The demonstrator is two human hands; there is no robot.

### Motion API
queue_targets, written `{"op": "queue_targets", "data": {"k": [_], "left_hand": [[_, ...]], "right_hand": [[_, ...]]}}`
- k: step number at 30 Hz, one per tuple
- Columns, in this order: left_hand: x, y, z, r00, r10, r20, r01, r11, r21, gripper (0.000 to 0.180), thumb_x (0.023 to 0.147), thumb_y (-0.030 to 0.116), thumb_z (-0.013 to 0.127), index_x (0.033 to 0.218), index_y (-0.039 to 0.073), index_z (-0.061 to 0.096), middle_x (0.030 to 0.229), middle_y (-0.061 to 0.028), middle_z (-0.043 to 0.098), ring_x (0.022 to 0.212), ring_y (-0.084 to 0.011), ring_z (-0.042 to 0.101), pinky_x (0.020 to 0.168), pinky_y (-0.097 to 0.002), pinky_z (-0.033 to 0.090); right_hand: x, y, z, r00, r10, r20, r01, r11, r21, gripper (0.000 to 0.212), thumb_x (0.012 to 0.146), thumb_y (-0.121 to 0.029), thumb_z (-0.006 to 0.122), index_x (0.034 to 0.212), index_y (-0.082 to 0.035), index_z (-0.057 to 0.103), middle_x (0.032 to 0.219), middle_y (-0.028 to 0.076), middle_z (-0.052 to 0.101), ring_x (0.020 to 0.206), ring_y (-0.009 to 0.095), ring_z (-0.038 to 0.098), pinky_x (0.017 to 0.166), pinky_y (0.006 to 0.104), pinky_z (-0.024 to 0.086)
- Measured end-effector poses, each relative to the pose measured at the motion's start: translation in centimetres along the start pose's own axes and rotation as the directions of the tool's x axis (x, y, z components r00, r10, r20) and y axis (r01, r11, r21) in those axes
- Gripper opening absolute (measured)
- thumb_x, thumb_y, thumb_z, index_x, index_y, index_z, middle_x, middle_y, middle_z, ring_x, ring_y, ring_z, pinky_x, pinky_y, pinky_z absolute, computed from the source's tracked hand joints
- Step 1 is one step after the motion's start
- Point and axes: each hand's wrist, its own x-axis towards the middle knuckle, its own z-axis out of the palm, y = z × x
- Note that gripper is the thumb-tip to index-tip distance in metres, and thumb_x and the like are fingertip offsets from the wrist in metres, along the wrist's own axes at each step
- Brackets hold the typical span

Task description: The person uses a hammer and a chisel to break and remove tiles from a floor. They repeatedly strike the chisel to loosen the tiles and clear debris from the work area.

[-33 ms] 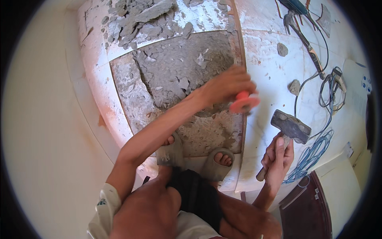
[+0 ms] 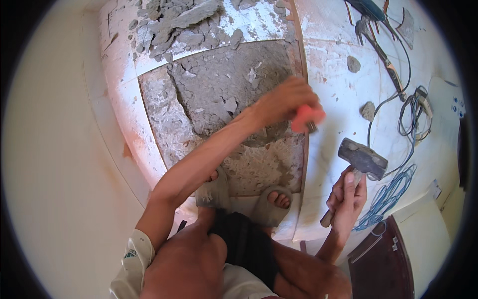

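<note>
My left hand is closed around a chisel with a round red hand guard. Its short visible metal end points toward the lower right, blurred by motion; the rest is hidden by the hand and guard. It is held over the right edge of a broken-up patch of floor. To the right, my right hand grips a club hammer by its wooden handle, thumb along the shaft near the head. The dark steel head is uppermost, apart from the chisel.
Grey rubble lies heaped on the tiles at the far side. A claw hammer, a power tool, coiled cable and blue cord are at the right. My sandalled feet stand at the patch's near edge.
My left hand has risen slightly and tilted, so the red guard sits a little higher and the chisel's metal end shows more. The hammer in my right hand has barely shifted.
</note>
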Motion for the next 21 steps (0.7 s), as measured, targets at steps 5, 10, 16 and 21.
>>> {"op": "queue_targets", "data": {"k": [5,10,16,21], "left_hand": [[-8.2,2.5,-2.3,0.951,-0.277,0.136,0.274,0.961,0.042,0.025,0.081,0.017,0.076,0.105,0.012,0.069,0.092,-0.0021,0.063,0.092,-0.0225,0.057,0.088,-0.0372,0.044],[-8.8,5.4,-3.7,0.967,-0.224,0.123,0.21,0.971,0.117,0.028,0.081,0.018,0.077,0.107,0.013,0.07,0.09,-0.0015,0.061,0.092,-0.0214,0.056,0.087,-0.0368,0.045],[-2.9,-0.6,-2.4,0.988,-0.082,0.133,0.069,0.993,0.101,0.026,0.08,0.022,0.077,0.104,0.014,0.068,0.088,-0.0005,0.058,0.089,-0.0215,0.053,0.087,-0.0352,0.043],[-9.7,1.8,-3.4,0.943,-0.23,0.241,0.179,0.96,0.217,0.026,0.079,0.021,0.074,0.103,0.014,0.068,0.089,-0.001,0.058,0.091,-0.0212,0.054,0.086,-0.0343,0.042]], "right_hand": [[-1.0,1.0,-1.9,0.999,0.018,-0.027,-0.018,0.999,-0.028,0.025,0.106,-0.03,0.061,0.109,-0.006,0.056,0.064,-0.006,0.042,0.051,0.002,0.034,0.043,0.0203,0.027],[0.3,1.8,-1.3,0.997,0.035,-0.063,-0.036,0.999,-0.016,0.023,0.106,-0.029,0.061,0.107,-0.007,0.055,0.064,-0.007,0.04,0.05,0.001,0.032,0.043,0.0204,0.025],[1.3,1.8,-0.4,0.997,0.071,-0.017,-0.071,0.997,-0.023,0.022,0.105,-0.029,0.062,0.107,-0.008,0.055,0.064,-0.007,0.039,0.049,0.001,0.031,0.043,0.0202,0.024],[-0.1,2.5,-0.8,0.991,0.075,-0.108,-0.084,0.993,-0.081,0.025,0.105,-0.03,0.063,0.11,-0.007,0.056,0.066,-0.008,0.043,0.051,0.0,0.031,0.044,0.0199,0.023]]}}
